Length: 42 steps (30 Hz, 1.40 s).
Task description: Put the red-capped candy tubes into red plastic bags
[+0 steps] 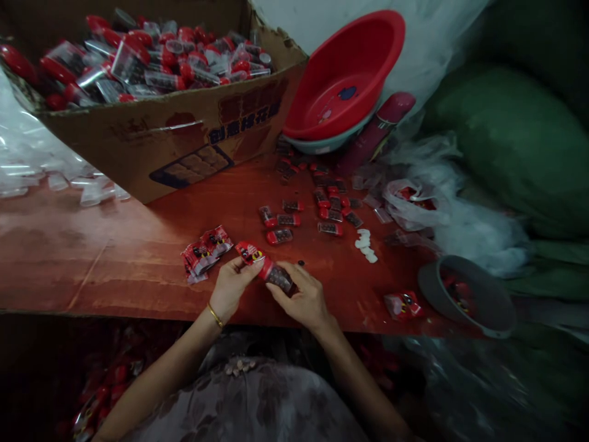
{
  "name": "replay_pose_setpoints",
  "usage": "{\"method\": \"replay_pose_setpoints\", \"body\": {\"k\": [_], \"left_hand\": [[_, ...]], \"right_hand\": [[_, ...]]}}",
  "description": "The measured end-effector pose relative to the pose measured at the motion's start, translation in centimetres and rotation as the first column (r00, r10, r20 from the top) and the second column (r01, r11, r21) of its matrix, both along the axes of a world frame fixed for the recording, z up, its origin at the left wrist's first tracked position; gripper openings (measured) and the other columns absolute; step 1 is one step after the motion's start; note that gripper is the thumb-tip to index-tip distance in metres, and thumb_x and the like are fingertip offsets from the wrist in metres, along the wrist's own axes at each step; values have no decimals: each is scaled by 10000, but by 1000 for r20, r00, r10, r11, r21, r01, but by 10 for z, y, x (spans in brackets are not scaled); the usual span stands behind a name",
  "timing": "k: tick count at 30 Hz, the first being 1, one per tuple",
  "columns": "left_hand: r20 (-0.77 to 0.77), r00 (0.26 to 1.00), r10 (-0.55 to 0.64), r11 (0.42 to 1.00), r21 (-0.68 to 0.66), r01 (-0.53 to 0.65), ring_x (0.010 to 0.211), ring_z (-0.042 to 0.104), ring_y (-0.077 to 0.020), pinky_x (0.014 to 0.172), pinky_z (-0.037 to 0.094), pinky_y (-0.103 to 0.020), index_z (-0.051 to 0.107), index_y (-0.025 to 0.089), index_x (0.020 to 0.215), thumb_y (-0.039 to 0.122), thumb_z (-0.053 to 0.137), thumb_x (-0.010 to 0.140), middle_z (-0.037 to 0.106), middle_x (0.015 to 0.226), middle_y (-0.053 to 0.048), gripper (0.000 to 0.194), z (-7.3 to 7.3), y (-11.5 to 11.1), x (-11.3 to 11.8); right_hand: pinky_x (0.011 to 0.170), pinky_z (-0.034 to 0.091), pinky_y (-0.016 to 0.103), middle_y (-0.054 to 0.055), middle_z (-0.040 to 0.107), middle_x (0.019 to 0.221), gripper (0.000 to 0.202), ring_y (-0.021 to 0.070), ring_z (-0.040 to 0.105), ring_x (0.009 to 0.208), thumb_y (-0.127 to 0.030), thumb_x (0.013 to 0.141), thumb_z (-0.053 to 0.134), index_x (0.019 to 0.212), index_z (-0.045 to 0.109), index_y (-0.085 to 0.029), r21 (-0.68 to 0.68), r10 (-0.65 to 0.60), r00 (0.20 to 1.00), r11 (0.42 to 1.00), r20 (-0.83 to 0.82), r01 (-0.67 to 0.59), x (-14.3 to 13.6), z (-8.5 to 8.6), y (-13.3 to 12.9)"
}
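Note:
My left hand [231,286] pinches a small red printed packet [250,252], close against the red end of a clear plastic tube. My right hand [307,297] is closed round this clear tube [280,279], which has dark round pieces inside. Whether the packet is on the tube's end or only pressed to it, I cannot tell. To the left of my left hand lies a small pile of flat red printed packets [207,248]. Several filled tubes with red ends [279,236] lie on the table beyond my hands. One dark bead [300,263] sits near my right hand.
A cardboard box [193,132] heaped with red-ended tubes stands at the back left. Behind are a red basin [354,67] and a dark red flask [375,132]. White bits [365,245], a red packet [404,305] and a tipped grey bowl [478,322] are on the right.

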<state>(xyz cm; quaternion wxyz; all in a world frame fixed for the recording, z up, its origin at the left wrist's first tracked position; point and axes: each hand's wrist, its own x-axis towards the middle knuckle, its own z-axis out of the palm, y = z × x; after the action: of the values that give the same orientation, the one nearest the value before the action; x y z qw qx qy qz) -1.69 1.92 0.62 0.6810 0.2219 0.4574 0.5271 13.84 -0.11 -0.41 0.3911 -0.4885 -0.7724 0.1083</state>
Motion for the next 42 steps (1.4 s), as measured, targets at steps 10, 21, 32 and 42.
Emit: {"method": "replay_pose_setpoints", "body": {"k": [10,21,32,42], "left_hand": [[106,991,84,995,-62,-78,582,574,-88,607,447,-196,687,115,667,326,831,488,677,641,-17,312,-8,0,8],[22,1000,-4,999,47,3,544,541,-105,519,439,-216,691,119,734,365,754,601,640,615,-16,287,-10,3,2],[123,991,-51,999,26,48,534,500,-82,441,379,-187,659,121,653,365,743,636,621,644,-20,258,-6,-7,-13],[-495,869,-3,998,57,35,998,619,-247,878,490,-415,670,220,1023,583,451,798,690,1017,-94,479,-5,-60,-89]], "right_hand": [[740,530,307,78,664,909,285,200,631,826,-248,803,575,1081,569,-184,-75,-101,991,993,-87,94,-35,-11,4],[419,442,194,-29,616,631,234,79,523,409,-354,846,512,989,578,-181,-538,-210,793,826,-571,-168,-45,-14,-1],[534,524,252,-27,661,629,223,118,612,483,-408,747,628,819,622,-197,-518,-68,676,699,-734,-493,-47,-4,20],[630,487,267,31,681,725,265,155,606,663,-446,783,594,780,648,-186,-355,45,968,925,-248,-134,-59,-7,43]]}}
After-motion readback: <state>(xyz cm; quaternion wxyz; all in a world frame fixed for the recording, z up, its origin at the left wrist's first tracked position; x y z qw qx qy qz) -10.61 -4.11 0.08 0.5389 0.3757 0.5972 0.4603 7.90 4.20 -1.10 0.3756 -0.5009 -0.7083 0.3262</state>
